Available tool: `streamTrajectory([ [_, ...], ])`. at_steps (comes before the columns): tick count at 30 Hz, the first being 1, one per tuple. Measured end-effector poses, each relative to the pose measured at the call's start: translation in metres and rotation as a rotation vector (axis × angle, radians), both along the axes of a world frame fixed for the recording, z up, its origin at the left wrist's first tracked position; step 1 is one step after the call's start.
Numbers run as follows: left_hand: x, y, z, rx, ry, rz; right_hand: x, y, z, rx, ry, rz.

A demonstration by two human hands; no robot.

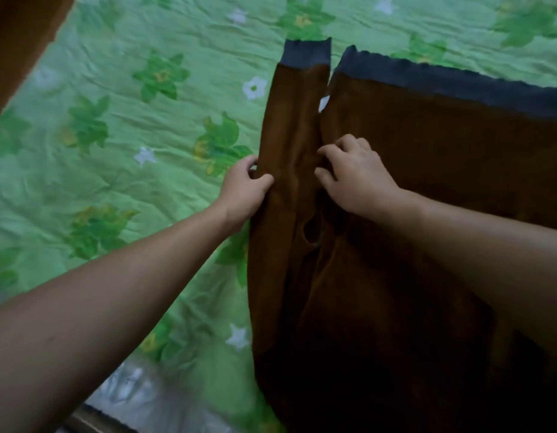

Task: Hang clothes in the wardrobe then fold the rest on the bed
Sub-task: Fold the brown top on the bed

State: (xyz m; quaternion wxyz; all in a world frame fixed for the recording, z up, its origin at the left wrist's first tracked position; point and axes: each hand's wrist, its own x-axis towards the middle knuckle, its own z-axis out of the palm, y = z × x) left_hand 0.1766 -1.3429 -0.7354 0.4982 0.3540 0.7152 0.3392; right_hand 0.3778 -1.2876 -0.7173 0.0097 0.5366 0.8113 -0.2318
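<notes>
View from my head, looking down across the bed (83, 415), whose near edge shows as a dark strip at the lower left corner. Nearest to me, both of my bare forearms reach forward from the lower corners. Beneath and between them lies the brown sweater (427, 189), spread flat on the bed's right half; its nearest part is in deep shade and its detail cannot be made out. Further out, my left hand (244, 185) pinches the outer edge of the sweater's sleeve (293, 126), thumb on top and fingers curled under the fabric. My right hand (353, 176) sits just beside it, fingers curled into the cloth where the sleeve's inner edge meets the body. The hands are close together with only the sleeve's width between them, each clamped on the sweater. Just below them, a small opening gapes between sleeve and body. Beyond the hands, the sleeve runs straight away from me alongside the body and ends in a grey cuff (307, 51). A grey hem band (458, 84) crosses the far edge of the body, slanting off to the right. The surface is a light green quilt (130, 126), wrinkled, printed with darker green leaf clusters and small white flowers. It covers the bed on the left and far sides. A brown wooden panel (18, 35) borders the far left corner.
</notes>
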Motion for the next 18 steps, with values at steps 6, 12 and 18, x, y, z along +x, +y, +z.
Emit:
streamTrajectory([
  [6, 0.043, -0.023, 0.049, 0.361, 0.295, -0.538, -0.036, 0.046, 0.046, -0.203, 0.254, -0.367],
  [12, 0.101, -0.049, 0.042, 0.352, 0.492, -1.004, 0.035, 0.022, 0.045, 0.027, 0.324, -0.613],
  [18, 0.098, -0.041, 0.014, 0.352, 0.736, -0.817, 0.143, -0.039, 0.007, -0.237, 0.199, -0.756],
])
